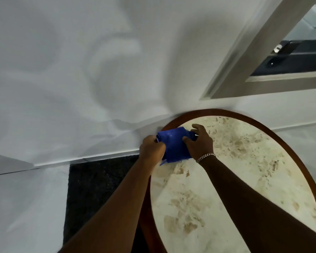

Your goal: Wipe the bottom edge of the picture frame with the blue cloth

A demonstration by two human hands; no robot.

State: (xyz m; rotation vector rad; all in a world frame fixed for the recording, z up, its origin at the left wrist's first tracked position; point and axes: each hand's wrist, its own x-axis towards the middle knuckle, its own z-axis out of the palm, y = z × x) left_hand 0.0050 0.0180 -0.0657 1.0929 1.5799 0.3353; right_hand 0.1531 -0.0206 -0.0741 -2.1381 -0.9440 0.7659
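Preparation stage: left hand (151, 148) and right hand (199, 143) both pinch the blue cloth (174, 145), bunched and creased, over the round table (226, 179) by its far rim. Picture frame (259, 57) hangs well apart, upper right, blurred; its bottom edge looks unwiped. Next: lift and reach.

No readable text, label or number shows anywhere.

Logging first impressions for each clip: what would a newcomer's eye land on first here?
The bright blue cloth at centre, held between the left hand and right hand over the far edge of a round marble-topped table. Next, the grey picture frame hanging on the white wall at upper right, untouched.
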